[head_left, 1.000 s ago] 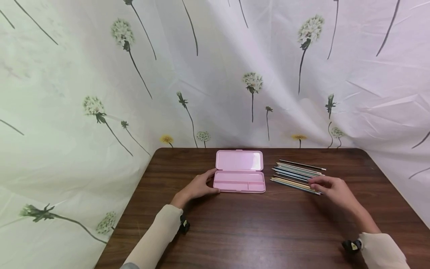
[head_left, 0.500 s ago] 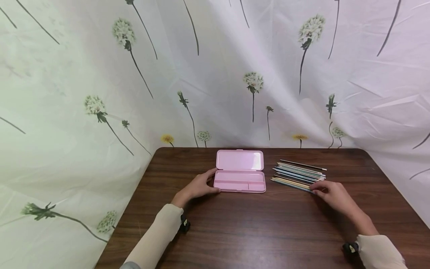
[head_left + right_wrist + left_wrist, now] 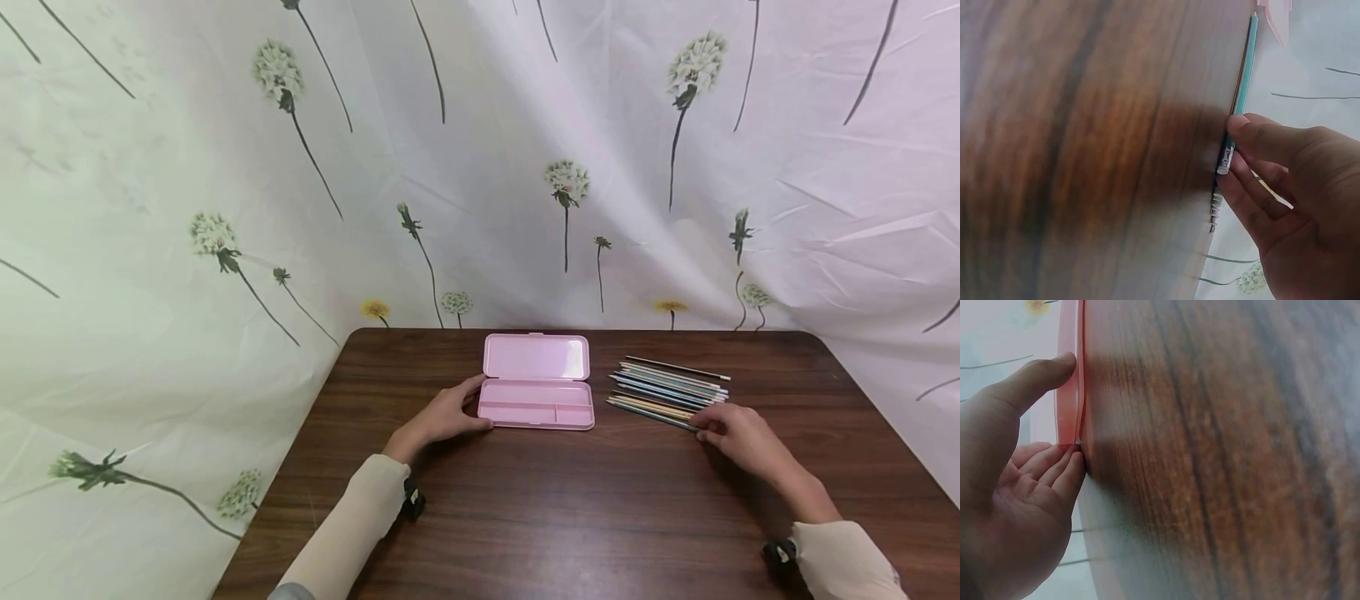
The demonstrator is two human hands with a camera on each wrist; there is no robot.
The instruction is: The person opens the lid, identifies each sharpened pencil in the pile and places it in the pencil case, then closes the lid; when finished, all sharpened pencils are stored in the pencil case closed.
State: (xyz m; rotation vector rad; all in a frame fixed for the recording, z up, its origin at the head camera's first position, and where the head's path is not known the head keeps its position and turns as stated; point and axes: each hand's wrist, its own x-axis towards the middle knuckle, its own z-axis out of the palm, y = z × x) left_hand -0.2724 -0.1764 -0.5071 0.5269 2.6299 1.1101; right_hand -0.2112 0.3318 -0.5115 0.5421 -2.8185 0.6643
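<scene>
An open pink pencil case [image 3: 517,412] lies on the table with its lid laid back and its divided tray bare. My left hand [image 3: 442,414] holds its left end, thumb at the front edge and fingers at the left side; the left wrist view shows the thumb [image 3: 1054,370] against the case wall. Right of the case, several pencils [image 3: 667,385] lie side by side, tips pointing left. My right hand [image 3: 742,437] pinches the teal pencil [image 3: 1245,78] nearest the front, close to its eraser end. That pencil still lies low beside the others.
The dark wood table [image 3: 555,508] runs back to a white cloth [image 3: 480,167] printed with dandelions. One black pencil [image 3: 675,367] lies a little behind the rest of the row.
My right hand has moved slightly toward the front of the pencil row and now pinches the front pencil's end. The left hand and the case have stayed in place.
</scene>
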